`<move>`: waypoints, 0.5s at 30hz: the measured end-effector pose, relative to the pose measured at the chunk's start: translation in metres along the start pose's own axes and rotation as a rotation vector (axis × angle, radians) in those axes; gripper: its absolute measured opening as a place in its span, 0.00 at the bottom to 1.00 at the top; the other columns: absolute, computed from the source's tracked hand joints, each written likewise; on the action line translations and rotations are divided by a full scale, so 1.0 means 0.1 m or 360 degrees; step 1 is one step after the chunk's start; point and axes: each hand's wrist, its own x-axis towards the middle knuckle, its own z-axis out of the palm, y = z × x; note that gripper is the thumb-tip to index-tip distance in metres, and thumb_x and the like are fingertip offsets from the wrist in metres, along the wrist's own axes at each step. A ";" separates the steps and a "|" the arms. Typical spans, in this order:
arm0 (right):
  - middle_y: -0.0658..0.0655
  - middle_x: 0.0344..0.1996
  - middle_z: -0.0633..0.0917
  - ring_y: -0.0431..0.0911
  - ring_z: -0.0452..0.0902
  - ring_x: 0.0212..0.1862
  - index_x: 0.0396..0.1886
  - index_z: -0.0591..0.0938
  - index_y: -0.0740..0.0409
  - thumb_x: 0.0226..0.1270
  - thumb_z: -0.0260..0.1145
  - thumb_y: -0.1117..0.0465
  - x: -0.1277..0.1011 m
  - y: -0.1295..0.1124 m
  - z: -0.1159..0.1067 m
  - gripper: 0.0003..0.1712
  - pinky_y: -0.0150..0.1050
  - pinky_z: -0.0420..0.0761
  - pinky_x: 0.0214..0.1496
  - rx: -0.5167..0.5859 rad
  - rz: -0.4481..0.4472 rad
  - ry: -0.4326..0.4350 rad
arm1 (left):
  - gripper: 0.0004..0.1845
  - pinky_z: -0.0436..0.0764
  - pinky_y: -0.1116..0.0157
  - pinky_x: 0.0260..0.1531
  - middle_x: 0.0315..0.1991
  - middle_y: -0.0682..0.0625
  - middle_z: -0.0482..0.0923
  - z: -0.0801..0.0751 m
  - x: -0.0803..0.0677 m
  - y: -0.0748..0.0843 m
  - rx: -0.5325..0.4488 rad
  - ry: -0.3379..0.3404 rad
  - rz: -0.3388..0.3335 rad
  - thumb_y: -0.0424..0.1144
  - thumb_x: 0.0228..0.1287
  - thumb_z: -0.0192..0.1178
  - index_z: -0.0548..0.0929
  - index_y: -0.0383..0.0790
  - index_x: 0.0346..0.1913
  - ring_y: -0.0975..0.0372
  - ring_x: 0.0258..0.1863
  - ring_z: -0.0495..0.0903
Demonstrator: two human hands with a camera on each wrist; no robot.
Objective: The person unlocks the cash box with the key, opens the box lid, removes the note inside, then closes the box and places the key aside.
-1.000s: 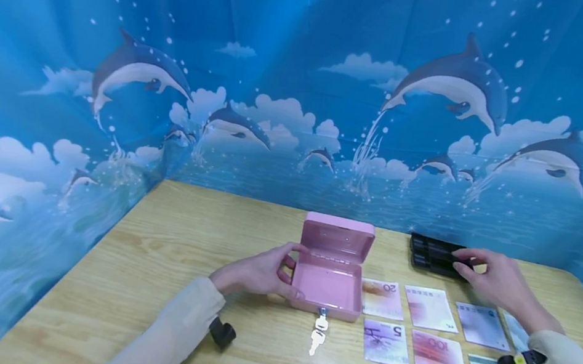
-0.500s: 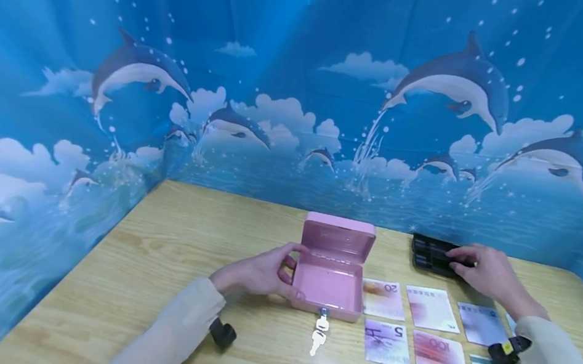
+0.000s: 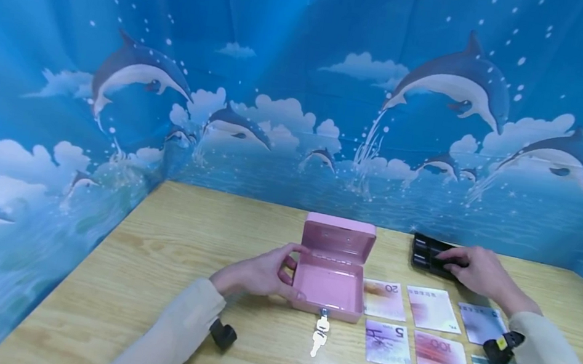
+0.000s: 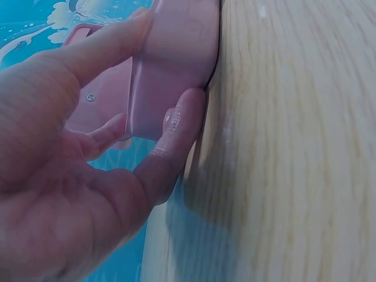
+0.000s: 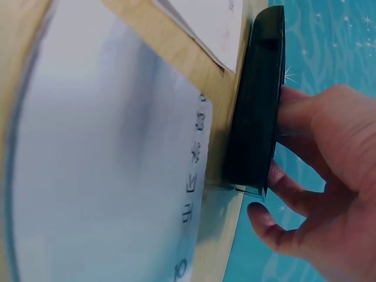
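At about nine o'clock of the scene our left hand [image 3: 256, 273] wraps the left side wall of the pink cash box [image 3: 331, 278]. The left wrist view shows the thumb along the outside near the table and a finger over the rim, curled round the wall in a light clasp. We judge this grip is there to steady the box, not to lift it, since the base sits flat on the wooden table [image 3: 146, 261].

The box stands near the middle of the table with its lid [image 3: 338, 238] tipped up toward twelve o'clock, so the inside lies open to us. At its six o'clock side a key [image 3: 321, 322] sits in the front lock, with a second one hanging from it onto the table.

Just right of the box, around three o'clock, play banknotes [image 3: 407, 329] lie face up in two rows, apart enough that each number can be read.

Further right, at roughly one o'clock of the box and behind the notes, lies the black tray [image 3: 429, 254]. Our right hand [image 3: 472, 269] rests on it: in the right wrist view the fingers [image 5: 294, 120] lie over its top face and the thumb [image 5: 267, 226] hooks toward its near edge. The hand is partly closed about the tray, which sits flat on the table; how firm that hold is we cannot tell.
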 end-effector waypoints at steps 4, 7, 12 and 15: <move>0.74 0.46 0.88 0.52 0.86 0.36 0.48 0.89 0.63 0.64 0.66 0.71 0.02 -0.01 0.01 0.14 0.39 0.78 0.32 0.0048 -0.0014 -0.0009 | 0.47 0.84 0.58 0.54 0.60 0.43 0.74 0.00 0.00 0.00 -0.0006 0.0002 -0.0005 0.39 0.57 0.77 0.61 0.53 0.76 0.57 0.49 0.81; 0.74 0.47 0.87 0.54 0.86 0.37 0.49 0.89 0.63 0.64 0.65 0.71 0.03 0.00 0.03 0.14 0.39 0.77 0.31 0.0064 0.0000 -0.0007 | 0.47 0.83 0.58 0.54 0.60 0.43 0.74 -0.01 -0.01 0.01 -0.0006 0.0004 -0.0014 0.39 0.57 0.77 0.61 0.54 0.76 0.57 0.49 0.81; 0.76 0.49 0.86 0.47 0.77 0.28 0.50 0.88 0.63 0.66 0.64 0.71 0.01 0.00 0.05 0.15 0.39 0.71 0.30 0.0060 0.0038 0.0014 | 0.47 0.84 0.58 0.54 0.60 0.42 0.74 -0.01 -0.01 0.00 -0.0019 -0.0005 -0.0009 0.38 0.57 0.76 0.61 0.54 0.76 0.57 0.49 0.81; 0.78 0.51 0.84 0.44 0.71 0.26 0.51 0.88 0.63 0.66 0.64 0.71 -0.01 -0.01 0.05 0.15 0.38 0.67 0.29 0.0063 0.0043 0.0031 | 0.47 0.84 0.58 0.54 0.60 0.42 0.74 -0.01 -0.01 0.00 -0.0019 -0.0008 -0.0002 0.39 0.57 0.76 0.61 0.53 0.76 0.57 0.49 0.81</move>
